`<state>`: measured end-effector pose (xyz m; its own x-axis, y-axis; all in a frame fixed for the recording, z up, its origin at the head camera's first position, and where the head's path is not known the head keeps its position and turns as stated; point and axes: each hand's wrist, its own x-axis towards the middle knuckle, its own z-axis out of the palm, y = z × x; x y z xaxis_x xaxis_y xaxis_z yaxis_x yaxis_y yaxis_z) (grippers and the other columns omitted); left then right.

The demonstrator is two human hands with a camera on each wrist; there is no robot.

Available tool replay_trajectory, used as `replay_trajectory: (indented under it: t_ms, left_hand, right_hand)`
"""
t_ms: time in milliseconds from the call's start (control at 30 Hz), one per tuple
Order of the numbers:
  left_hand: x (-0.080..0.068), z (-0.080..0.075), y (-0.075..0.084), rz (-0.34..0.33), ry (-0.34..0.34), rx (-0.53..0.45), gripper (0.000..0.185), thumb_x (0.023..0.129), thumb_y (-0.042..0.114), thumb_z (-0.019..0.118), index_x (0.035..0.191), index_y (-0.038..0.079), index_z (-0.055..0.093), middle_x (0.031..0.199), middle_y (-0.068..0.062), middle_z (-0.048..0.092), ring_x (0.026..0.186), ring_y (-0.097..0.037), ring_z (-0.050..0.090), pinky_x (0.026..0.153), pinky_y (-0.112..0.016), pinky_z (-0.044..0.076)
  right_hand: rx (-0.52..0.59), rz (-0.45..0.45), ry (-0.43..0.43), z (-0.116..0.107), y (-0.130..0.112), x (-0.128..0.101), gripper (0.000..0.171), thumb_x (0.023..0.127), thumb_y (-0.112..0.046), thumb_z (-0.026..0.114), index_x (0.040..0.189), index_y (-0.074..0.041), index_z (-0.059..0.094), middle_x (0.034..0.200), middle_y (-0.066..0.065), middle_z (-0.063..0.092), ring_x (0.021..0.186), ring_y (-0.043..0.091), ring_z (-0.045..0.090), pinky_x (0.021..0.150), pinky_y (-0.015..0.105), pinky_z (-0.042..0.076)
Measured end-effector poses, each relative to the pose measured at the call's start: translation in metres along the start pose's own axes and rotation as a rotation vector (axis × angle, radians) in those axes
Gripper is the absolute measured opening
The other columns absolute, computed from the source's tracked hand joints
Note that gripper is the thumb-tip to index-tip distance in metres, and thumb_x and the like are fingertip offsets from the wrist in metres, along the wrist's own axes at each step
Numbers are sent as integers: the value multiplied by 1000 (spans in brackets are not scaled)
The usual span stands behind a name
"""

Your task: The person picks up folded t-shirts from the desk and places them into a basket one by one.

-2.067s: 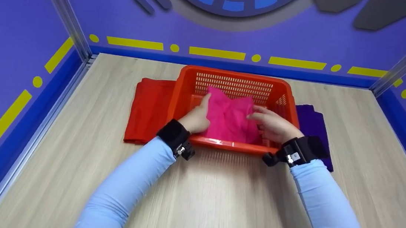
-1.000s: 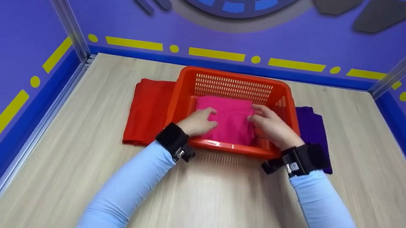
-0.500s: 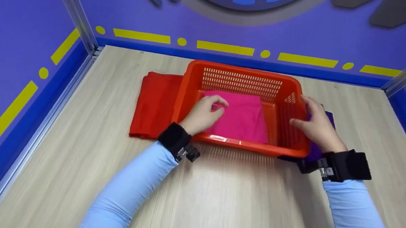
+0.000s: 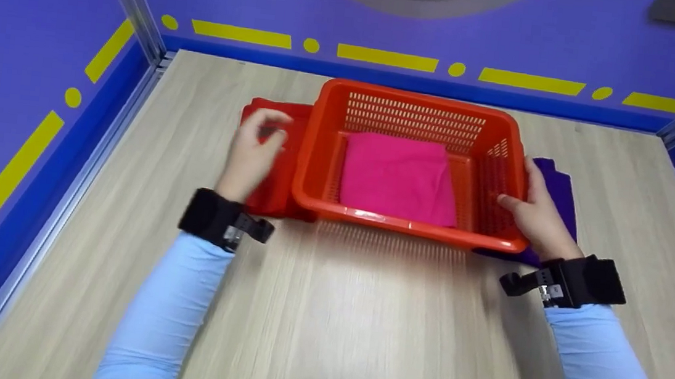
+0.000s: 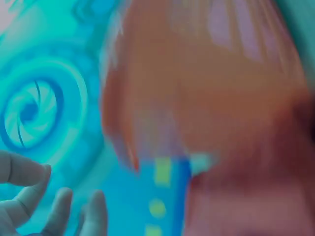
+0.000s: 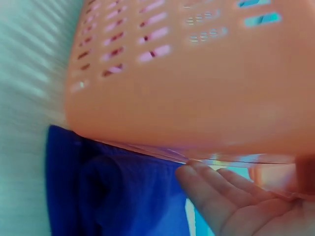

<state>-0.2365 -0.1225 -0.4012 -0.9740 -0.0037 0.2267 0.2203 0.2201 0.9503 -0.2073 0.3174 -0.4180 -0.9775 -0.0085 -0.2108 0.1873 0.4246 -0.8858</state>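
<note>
Two hands work at an orange plastic basket (image 4: pixel 414 160) that sits on a pale wooden bench (image 4: pixel 361 328), toward its far side. Your right hand (image 4: pixel 536 212) lies against the basket's right wall, thumb on the rim and fingers under the lip; the right wrist view shows those fingers (image 6: pixel 211 191) tucked beneath the edge, above a folded purple cloth (image 4: pixel 557 186) lying under that side. Your left hand (image 4: pixel 251 153) hovers loosely spread above a folded red cloth (image 4: pixel 271 171) by the basket's left wall, holding nothing; whether it touches the cloth cannot be told, as the left wrist view is blurred. Inside the basket a folded pink cloth (image 4: pixel 397 177) lies flat on the bottom. By its look the basket is light and fairly stiff, with slotted walls that may flex a little; the rolled rim at the two short sides seems the surest place to hold. All three cloths look soft, limp and light, likely to unfold if pinched at one corner, so a grip along a folded edge would probably suit.
</note>
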Motion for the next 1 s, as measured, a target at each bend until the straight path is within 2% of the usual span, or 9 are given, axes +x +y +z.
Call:
replay_trajectory:
  t_ms: [100,200,333,433,633,800,867,1000]
  left_hand:
    - [7,-22,-19,-88,27,110,29,99,-2,49,127,-6,57,131,-19,56,120,-36,52,100,-37,46]
    - [11,-36,-38,-208,9,261,37,100,4,49,135,-5,53,139,-23,49,128,-40,45,109,-43,37]
    - [14,-45,-56,-393,-76,438,54,99,17,48,150,0,41,150,-27,37,135,-47,35,112,-51,32]
    - [16,-47,-61,-473,-119,461,67,98,23,47,158,2,27,156,-28,29,138,-49,29,114,-54,28]
    - [22,-52,-68,-546,-110,290,76,96,20,46,159,-5,10,160,-27,27,144,-35,33,119,-42,28]
    - [24,-59,-74,-581,-89,198,75,97,17,48,159,-5,13,161,-25,28,146,-32,32,120,-39,28]
    - [24,-59,-76,-555,-106,220,72,98,16,50,159,-5,18,159,-25,32,145,-33,35,119,-40,30]
    - [24,-52,-80,-448,-195,416,69,100,19,54,158,-2,24,158,-28,29,144,-39,33,119,-44,29]
  right_hand:
    - [33,-6,8,1,0,0,87,102,2,44,162,-22,-14,165,22,11,140,40,32,102,47,46]
    - [48,-5,7,1,0,-1,87,102,2,44,162,-21,-14,167,19,8,141,37,31,102,39,45]
    - [62,-12,6,1,-1,-1,87,102,1,44,162,-21,-14,168,18,5,142,37,30,107,44,42]
    - [71,-17,8,1,-1,-1,88,102,2,44,162,-22,-14,169,16,4,143,37,29,112,50,38]
    - [53,-18,16,3,1,-1,87,101,1,45,162,-21,-13,169,16,5,142,35,30,112,47,38]
    - [54,-24,19,3,1,-2,86,102,1,45,163,-20,-12,168,16,7,142,35,31,111,42,40]
    - [55,-28,19,3,1,-2,86,102,1,45,163,-20,-12,168,17,8,142,34,31,110,40,40]
    - [46,-31,21,2,1,-3,86,102,1,45,162,-20,-12,168,17,8,142,34,31,107,33,42]
